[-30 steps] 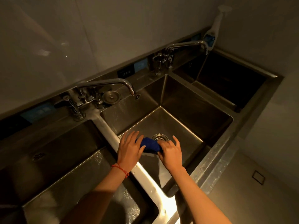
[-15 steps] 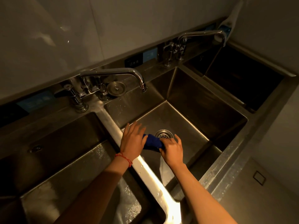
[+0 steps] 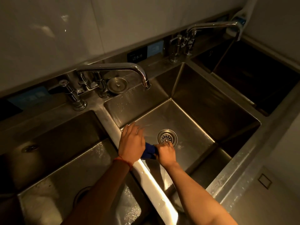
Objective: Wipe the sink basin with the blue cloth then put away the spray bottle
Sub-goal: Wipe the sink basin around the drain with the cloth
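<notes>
Steel sink basin (image 3: pixel 194 114), middle of three: the blue cloth (image 3: pixel 149 153), bunched with its long axis running left-right, is gripped by the right hand (image 3: pixel 165 154) beside the drain (image 3: pixel 167 138), the left hand (image 3: pixel 131 143) touching it with fingers extended.

Taking the drain strainer (image 3: pixel 167 138) as the landmark: the basin floor behind it and off to its right is bare steel, plenty of room to sweep. Just left of it both hands sit bunched over the blue cloth (image 3: pixel 149 151), tight against the divider ridge (image 3: pixel 113 125). The faucet spout (image 3: pixel 129 69) hangs above, behind and left of the drain, limiting overhead room there.
</notes>
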`<action>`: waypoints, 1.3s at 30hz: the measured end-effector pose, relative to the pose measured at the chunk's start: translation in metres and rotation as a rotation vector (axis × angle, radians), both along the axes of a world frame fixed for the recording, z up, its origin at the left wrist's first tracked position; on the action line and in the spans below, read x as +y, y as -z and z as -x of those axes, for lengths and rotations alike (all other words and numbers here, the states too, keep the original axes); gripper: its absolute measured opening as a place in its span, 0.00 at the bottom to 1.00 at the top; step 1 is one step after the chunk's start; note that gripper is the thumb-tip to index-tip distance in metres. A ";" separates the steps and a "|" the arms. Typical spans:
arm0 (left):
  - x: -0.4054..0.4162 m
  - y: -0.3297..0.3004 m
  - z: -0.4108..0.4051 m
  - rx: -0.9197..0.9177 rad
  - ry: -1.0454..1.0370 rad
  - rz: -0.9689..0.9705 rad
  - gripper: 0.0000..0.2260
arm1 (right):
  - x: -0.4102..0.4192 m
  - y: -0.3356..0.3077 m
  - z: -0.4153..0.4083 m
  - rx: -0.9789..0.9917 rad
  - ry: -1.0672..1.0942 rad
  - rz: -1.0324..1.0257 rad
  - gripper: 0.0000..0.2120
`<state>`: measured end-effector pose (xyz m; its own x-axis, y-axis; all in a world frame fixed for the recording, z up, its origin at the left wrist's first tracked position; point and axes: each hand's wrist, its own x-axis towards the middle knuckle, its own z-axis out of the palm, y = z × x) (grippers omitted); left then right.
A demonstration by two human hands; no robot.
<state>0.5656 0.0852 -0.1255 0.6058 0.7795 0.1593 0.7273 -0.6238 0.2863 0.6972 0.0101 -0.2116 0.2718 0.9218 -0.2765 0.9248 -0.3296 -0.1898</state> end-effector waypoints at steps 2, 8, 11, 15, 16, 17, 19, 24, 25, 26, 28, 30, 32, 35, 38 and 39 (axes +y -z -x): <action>0.000 0.000 0.000 0.001 -0.005 0.008 0.13 | -0.001 0.006 -0.002 0.001 0.016 0.031 0.12; 0.000 -0.002 0.000 0.023 -0.012 0.047 0.14 | -0.007 0.021 -0.006 -0.089 -0.034 0.064 0.18; 0.000 -0.003 0.000 0.008 -0.025 0.053 0.14 | -0.007 0.026 -0.008 -0.100 -0.034 0.075 0.19; 0.001 -0.003 -0.001 0.006 -0.029 0.065 0.14 | -0.004 0.032 -0.012 -0.081 -0.042 0.084 0.19; 0.001 -0.003 -0.001 0.007 -0.027 0.070 0.14 | -0.003 0.034 -0.013 -0.081 -0.057 0.093 0.20; 0.002 -0.003 -0.001 0.009 -0.025 0.073 0.15 | -0.002 0.035 -0.013 -0.083 -0.073 0.103 0.19; 0.002 -0.004 -0.002 0.014 -0.021 0.079 0.15 | -0.001 0.040 -0.013 -0.087 -0.097 0.127 0.18; 0.001 -0.005 -0.003 0.018 -0.037 0.085 0.14 | -0.001 0.059 -0.013 -0.071 -0.050 0.179 0.18; 0.001 -0.005 -0.003 0.019 -0.041 0.090 0.14 | -0.001 0.063 -0.015 -0.074 -0.036 0.190 0.18; 0.001 -0.004 -0.003 0.016 -0.044 0.089 0.14 | -0.001 0.066 -0.017 -0.076 -0.022 0.199 0.18; 0.001 -0.004 -0.002 0.004 -0.042 0.077 0.14 | -0.002 0.071 -0.019 -0.078 0.005 0.213 0.17; 0.001 -0.003 -0.003 -0.006 -0.040 0.066 0.14 | -0.004 0.076 -0.020 -0.078 0.022 0.213 0.19; 0.001 -0.003 -0.003 -0.006 -0.038 0.064 0.14 | -0.004 0.078 -0.020 -0.069 0.036 0.195 0.22; 0.001 -0.003 -0.002 0.019 -0.030 0.071 0.16 | 0.000 0.077 -0.017 -0.068 0.038 0.172 0.23; 0.001 -0.003 -0.001 -0.001 -0.030 0.066 0.16 | 0.003 0.078 -0.015 -0.066 0.059 0.149 0.24; 0.001 -0.004 -0.002 0.005 -0.028 0.064 0.16 | 0.002 0.078 -0.014 -0.064 0.052 0.138 0.24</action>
